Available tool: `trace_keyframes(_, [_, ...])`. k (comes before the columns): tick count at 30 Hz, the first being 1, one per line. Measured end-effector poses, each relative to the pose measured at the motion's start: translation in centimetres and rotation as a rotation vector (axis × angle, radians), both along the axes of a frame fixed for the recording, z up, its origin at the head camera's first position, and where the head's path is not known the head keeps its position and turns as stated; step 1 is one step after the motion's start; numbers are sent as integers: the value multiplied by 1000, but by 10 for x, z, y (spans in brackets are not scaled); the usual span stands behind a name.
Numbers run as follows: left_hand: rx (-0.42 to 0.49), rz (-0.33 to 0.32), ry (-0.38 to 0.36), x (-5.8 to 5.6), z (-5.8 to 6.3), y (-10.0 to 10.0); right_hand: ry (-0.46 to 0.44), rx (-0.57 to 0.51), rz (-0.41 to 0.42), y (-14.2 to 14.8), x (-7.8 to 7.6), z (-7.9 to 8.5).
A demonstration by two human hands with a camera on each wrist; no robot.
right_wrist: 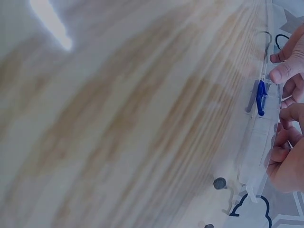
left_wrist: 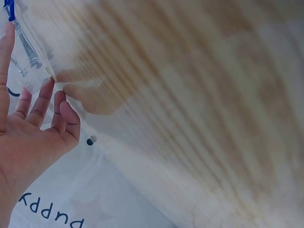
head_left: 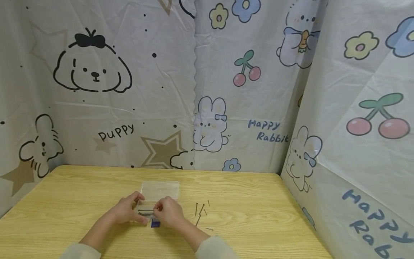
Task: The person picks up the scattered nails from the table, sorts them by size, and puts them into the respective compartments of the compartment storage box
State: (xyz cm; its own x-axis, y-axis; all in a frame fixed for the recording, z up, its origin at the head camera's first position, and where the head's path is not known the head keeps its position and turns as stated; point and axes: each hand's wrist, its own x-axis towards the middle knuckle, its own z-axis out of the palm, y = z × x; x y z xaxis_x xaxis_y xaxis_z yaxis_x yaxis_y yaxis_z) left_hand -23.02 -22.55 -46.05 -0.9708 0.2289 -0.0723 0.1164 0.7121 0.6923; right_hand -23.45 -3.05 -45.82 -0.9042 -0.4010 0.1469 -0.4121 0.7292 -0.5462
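Observation:
A clear plastic box (head_left: 160,190) lies on the table with its lid folded back. My left hand (head_left: 124,210) holds its left side, fingers at the back corner and thumb at the front. Several metal screws (left_wrist: 31,52) show through the box in the left wrist view. My right hand (head_left: 169,213) is over the box's right part, thumb and finger pinching the end of a thin dark screw (head_left: 146,210). A blue latch (head_left: 155,223) sits on the front edge, also visible in the right wrist view.
Several loose screws (head_left: 200,216) of different lengths are scattered on the wooden table (head_left: 258,216), right of the box. Printed cloth (head_left: 155,82) hangs behind the table and along its right side.

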Motion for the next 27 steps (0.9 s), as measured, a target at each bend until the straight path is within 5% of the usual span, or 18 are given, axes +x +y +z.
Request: trace_keyframes(27, [-3, -1, -17, 3, 5, 1, -60, -83, 20, 5, -2, 8])
